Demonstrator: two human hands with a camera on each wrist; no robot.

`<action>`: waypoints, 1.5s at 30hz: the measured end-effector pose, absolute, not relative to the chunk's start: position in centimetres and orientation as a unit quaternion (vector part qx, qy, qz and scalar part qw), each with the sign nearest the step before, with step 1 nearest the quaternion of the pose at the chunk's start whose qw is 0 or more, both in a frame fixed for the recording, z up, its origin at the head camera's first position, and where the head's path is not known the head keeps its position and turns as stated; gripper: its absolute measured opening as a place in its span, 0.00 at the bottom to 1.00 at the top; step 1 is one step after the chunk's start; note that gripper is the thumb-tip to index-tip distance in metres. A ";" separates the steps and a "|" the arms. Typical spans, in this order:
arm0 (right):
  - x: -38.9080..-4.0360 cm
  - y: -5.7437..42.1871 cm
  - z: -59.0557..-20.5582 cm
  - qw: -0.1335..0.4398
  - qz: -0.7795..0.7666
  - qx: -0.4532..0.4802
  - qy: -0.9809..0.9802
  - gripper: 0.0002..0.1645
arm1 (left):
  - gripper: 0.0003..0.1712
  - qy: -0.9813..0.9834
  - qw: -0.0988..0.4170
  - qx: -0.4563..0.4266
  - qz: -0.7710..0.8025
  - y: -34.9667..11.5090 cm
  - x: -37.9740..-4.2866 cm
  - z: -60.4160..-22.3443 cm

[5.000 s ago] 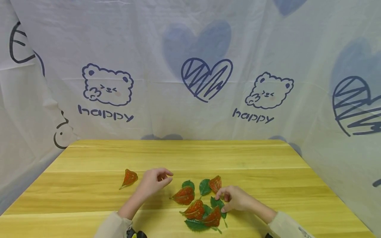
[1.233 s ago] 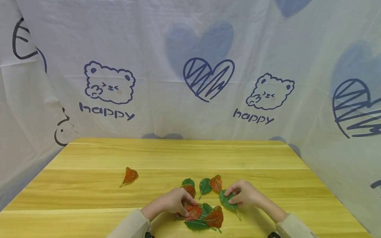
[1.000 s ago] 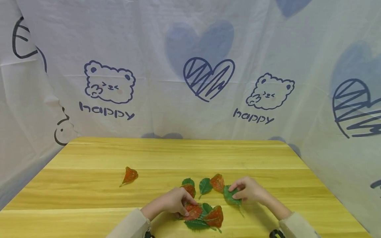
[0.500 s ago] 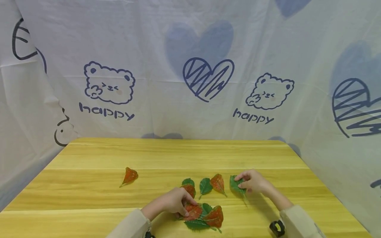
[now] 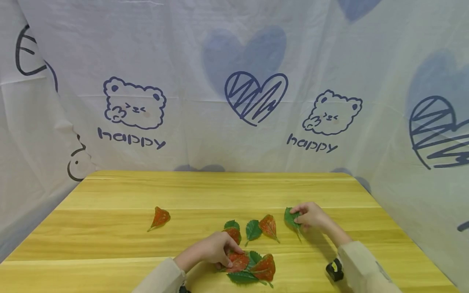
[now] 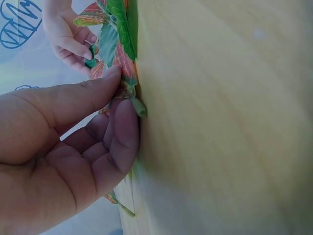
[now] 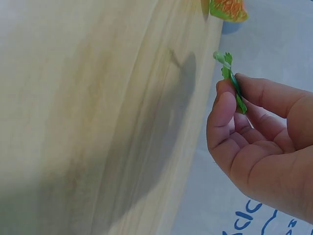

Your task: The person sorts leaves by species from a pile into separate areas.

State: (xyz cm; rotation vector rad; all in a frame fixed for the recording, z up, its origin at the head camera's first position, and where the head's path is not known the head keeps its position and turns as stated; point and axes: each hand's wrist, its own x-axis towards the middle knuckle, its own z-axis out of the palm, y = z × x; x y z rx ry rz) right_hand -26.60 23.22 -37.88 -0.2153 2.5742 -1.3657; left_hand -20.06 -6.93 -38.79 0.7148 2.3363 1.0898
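My right hand (image 5: 312,216) pinches a green leaf (image 5: 290,219) by its edge, right of the other leaves; the right wrist view shows this leaf edge-on between thumb and fingers, over its shadow. My left hand (image 5: 216,248) pinches a red leaf (image 5: 240,262) in the front cluster. Beside that leaf lie another red leaf (image 5: 265,267), a green leaf (image 5: 253,258) and a dark green leaf (image 5: 242,278), overlapping. Behind the left hand, a red leaf (image 5: 233,233) partly covers a green one (image 5: 231,224). A green leaf (image 5: 253,230) and a red leaf (image 5: 268,225) lie side by side.
A single red leaf (image 5: 160,216) lies off to the left on the wood-grain table (image 5: 110,244). White cloth (image 5: 194,122) printed with hearts and bears hangs behind the table and along both sides.
My right hand has drawn the green leaf out of the cluster, rightward and toward the back. From the open table at left, my left hand has come to the front red leaf and stayed there.
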 end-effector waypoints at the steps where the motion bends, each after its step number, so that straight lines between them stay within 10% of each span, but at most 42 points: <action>1: -26.8 23.2 -37.9 0.110 -0.466 -0.067 0.876 0.14 | 0.19 0.850 0.231 0.261 0.396 -6.9 -20.1 -38.8; 45: -27.3 22.3 -38.3 0.054 -0.346 -0.066 0.934 0.12 | 0.19 0.848 0.233 0.265 0.396 -6.9 -20.0 -38.8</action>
